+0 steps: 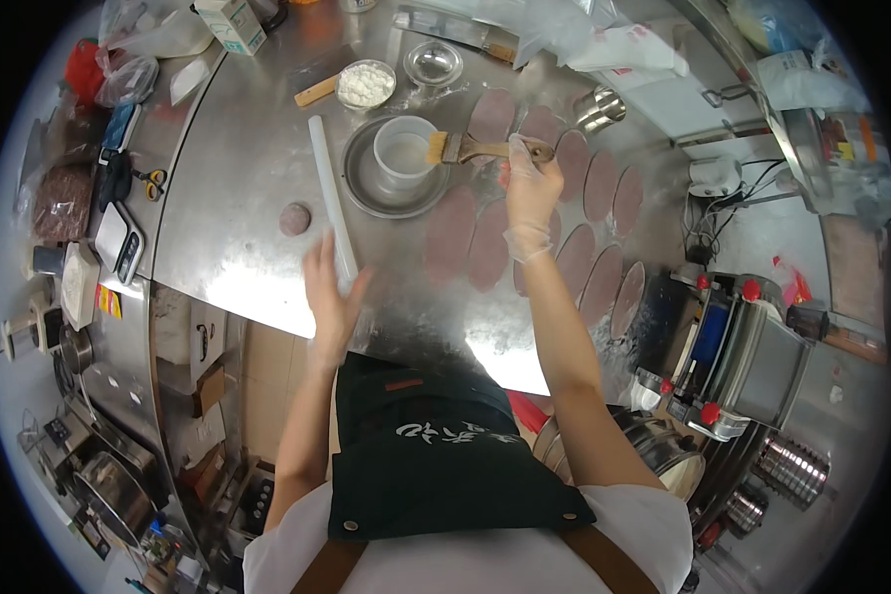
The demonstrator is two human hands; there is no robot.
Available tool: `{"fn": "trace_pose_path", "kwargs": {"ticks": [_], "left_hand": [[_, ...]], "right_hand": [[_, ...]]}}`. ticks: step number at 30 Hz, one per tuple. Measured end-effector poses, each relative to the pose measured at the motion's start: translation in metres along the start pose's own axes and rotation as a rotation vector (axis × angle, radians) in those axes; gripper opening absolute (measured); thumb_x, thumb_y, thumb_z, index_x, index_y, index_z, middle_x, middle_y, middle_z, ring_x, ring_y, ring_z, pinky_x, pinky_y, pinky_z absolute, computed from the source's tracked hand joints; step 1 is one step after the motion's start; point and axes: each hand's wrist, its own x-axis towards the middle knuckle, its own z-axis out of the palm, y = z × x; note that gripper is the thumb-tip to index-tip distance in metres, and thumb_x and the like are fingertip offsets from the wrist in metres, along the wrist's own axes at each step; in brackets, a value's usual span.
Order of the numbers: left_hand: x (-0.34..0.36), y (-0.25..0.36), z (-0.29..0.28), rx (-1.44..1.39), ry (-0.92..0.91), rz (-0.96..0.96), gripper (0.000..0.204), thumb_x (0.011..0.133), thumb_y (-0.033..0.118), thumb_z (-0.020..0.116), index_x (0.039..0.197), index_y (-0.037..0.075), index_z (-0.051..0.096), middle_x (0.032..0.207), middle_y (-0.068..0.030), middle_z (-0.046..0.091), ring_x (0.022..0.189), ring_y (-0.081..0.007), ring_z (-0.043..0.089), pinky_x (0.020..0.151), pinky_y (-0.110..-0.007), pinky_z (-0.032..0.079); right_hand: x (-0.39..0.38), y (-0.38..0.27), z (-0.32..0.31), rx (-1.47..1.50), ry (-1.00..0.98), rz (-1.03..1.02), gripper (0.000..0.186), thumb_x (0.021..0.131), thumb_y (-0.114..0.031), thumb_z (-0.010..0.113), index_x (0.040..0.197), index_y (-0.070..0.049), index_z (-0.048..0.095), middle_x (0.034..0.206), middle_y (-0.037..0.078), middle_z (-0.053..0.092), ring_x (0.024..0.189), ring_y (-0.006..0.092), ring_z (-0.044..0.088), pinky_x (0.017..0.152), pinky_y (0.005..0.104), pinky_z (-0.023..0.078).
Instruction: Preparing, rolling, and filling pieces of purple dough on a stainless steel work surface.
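My right hand (533,193), in a clear plastic glove, is closed around the wooden handle of a pastry brush (465,148). The brush's yellow bristles reach the right rim of a white plastic tub (391,136), which stands in a round metal pan (353,183). Fingers apart, my left hand (333,297) hovers over the table by the lower end of a white rolling pin (325,178) and holds nothing. A small purplish dough ball (294,219) lies left of the pin. Flat purplish dough ovals (450,233) are laid out in rows beneath and beside my right hand.
Behind the pan sit a bowl of white flour (365,85), a clear glass bowl (434,64) and a wood-handled scraper (317,92). A metal cup (599,109) stands at the back right. Scissors (150,183) and a scale (119,243) lie left; a roller machine (733,346) stands right.
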Motion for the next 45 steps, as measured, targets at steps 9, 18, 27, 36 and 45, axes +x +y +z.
{"fn": "trace_pose_path", "kwargs": {"ticks": [9,18,27,36,45], "left_hand": [[0.167,0.054,0.070,0.700,-0.260,0.256,0.117,0.059,0.052,0.083,0.150,0.003,0.027,0.150,-0.0128,0.040,0.136,-0.0283,0.040,0.115,-0.045,0.027],[0.169,0.037,0.086,0.710,-0.248,0.311,0.114,0.060,0.048,0.084,0.150,0.006,0.029,0.151,-0.0139,0.039,0.140,-0.0304,0.034,0.115,-0.052,0.024],[0.080,0.052,0.069,0.267,0.045,0.353,0.073,0.085,0.012,0.072,0.146,0.003,0.034,0.148,-0.0249,0.035,0.137,-0.0399,0.035,0.112,-0.044,0.030],[-0.065,0.022,0.095,0.133,-0.083,-0.055,0.060,0.089,0.008,0.064,0.145,0.010,0.042,0.145,-0.0190,0.042,0.135,-0.0346,0.041,0.112,-0.044,0.035],[-0.102,0.029,0.102,0.125,-0.113,-0.102,0.056,0.091,0.008,0.062,0.144,0.011,0.043,0.146,-0.0172,0.041,0.136,-0.0333,0.040,0.113,-0.043,0.035]], "right_hand": [[0.008,0.007,0.001,0.028,-0.039,0.062,0.013,0.092,-0.012,0.063,0.095,0.001,0.064,0.072,0.004,0.062,0.055,0.0074,0.054,0.050,0.0224,0.044],[0.028,0.009,-0.052,0.013,-0.006,0.034,0.014,0.089,-0.016,0.068,0.089,-0.003,0.064,0.067,0.001,0.061,0.054,0.0069,0.056,0.050,0.0228,0.045],[0.088,-0.031,-0.415,-0.601,-0.289,0.202,0.024,0.093,-0.023,0.063,0.106,-0.004,0.069,0.087,0.003,0.067,0.074,0.0075,0.061,0.063,0.0211,0.048],[0.092,0.022,-0.463,-0.574,-0.348,0.463,0.021,0.092,-0.019,0.063,0.099,0.001,0.066,0.091,0.008,0.069,0.076,0.0145,0.068,0.065,0.0234,0.053],[0.102,0.026,-0.465,-0.469,-0.377,0.375,0.022,0.093,-0.020,0.062,0.099,0.000,0.067,0.090,0.006,0.069,0.072,0.0146,0.068,0.068,0.0256,0.055]]}}
